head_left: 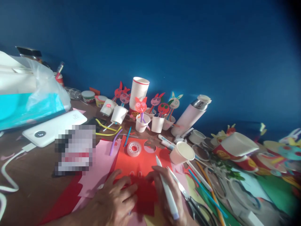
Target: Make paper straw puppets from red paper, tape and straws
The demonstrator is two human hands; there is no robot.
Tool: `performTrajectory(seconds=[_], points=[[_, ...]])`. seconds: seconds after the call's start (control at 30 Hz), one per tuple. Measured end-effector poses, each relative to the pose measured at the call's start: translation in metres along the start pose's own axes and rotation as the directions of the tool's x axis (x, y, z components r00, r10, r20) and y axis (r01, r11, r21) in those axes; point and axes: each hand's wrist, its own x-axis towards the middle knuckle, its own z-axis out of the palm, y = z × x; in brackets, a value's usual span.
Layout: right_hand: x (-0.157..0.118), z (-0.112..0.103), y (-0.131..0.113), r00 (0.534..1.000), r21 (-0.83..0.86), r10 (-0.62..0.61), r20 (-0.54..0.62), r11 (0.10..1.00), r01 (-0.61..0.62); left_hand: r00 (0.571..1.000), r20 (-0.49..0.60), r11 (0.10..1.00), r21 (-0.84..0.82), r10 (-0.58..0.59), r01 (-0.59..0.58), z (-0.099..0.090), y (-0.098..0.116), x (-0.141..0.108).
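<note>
A sheet of red paper [123,160] lies in front of me, with small white oval outlines [140,174] between my hands. My left hand [117,191] rests on the paper's left side, its fingers spread and slightly bent. My right hand [170,191] grips a white marker [166,188], whose tapered end points up and away from me. Past my fingertips, a roll of tape [134,148] sits on the red paper near a round cut-out hole [150,146]. Black-handled scissors [198,207] lie just right of my right hand, partly hidden by it. Pink paper [101,166] lies on the left.
Paper cups with animal-face figures [141,106] stand along the blue wall, beside a cup stack [139,89] and tilted pink thermos [191,113]. A single cup [182,153] stands close on the right. A power bank [55,128] lies left; clutter, including paper bowls [237,146], fills the right.
</note>
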Motion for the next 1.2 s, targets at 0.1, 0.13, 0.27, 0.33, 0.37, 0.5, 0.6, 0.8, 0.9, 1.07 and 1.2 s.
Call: performTrajectory(seconds=[0.1,0.13,0.27,0.33,0.37,0.5,0.6,0.8,0.9,1.07,1.2], points=[[0.003,-0.003,-0.004,0.979,-0.120,-0.187,0.083,0.973,0.196,0.999,-0.044,1.000,-0.013,0.004,-0.004,0.000,0.000,0.001],[0.005,-0.004,-0.004,0.974,-0.155,-0.214,0.074,0.962,0.223,0.999,-0.054,1.000,-0.013,0.007,-0.008,0.000,0.000,0.001],[0.010,-0.008,-0.001,0.981,-0.264,-0.177,-0.076,0.953,0.151,1.000,-0.031,1.000,-0.005,0.001,-0.001,-0.002,0.000,0.000],[0.012,-0.010,0.001,0.984,-0.288,-0.178,0.020,0.941,0.176,0.999,-0.030,1.000,0.001,-0.010,0.011,-0.002,0.000,0.000],[0.012,-0.010,0.002,0.977,-0.303,-0.191,0.094,0.930,0.210,1.000,-0.022,1.000,0.003,-0.014,0.014,-0.002,0.000,0.000],[0.009,-0.008,0.003,0.902,-0.340,-0.292,0.318,0.853,0.396,1.000,-0.010,1.000,-0.023,-0.009,0.009,-0.001,0.000,0.000],[0.002,-0.004,0.008,0.851,-0.349,-0.392,0.350,0.788,0.507,0.997,-0.081,1.000,-0.030,-0.009,0.007,0.005,0.000,-0.001],[-0.007,0.005,0.016,0.837,-0.406,-0.463,0.291,0.733,0.546,0.991,-0.127,0.998,0.054,0.044,-0.037,0.019,-0.002,-0.006],[-0.007,0.005,0.014,0.833,-0.390,-0.458,0.309,0.738,0.551,0.993,-0.098,0.996,0.075,0.058,-0.051,0.021,-0.002,-0.009],[-0.004,-0.001,0.010,0.850,-0.356,-0.409,0.333,0.780,0.515,0.996,-0.079,0.997,0.074,0.038,-0.033,0.019,0.000,-0.011],[-0.003,-0.004,0.007,0.899,-0.303,-0.281,0.335,0.872,0.385,0.998,-0.059,0.998,0.050,0.025,-0.022,0.015,0.000,-0.009]])
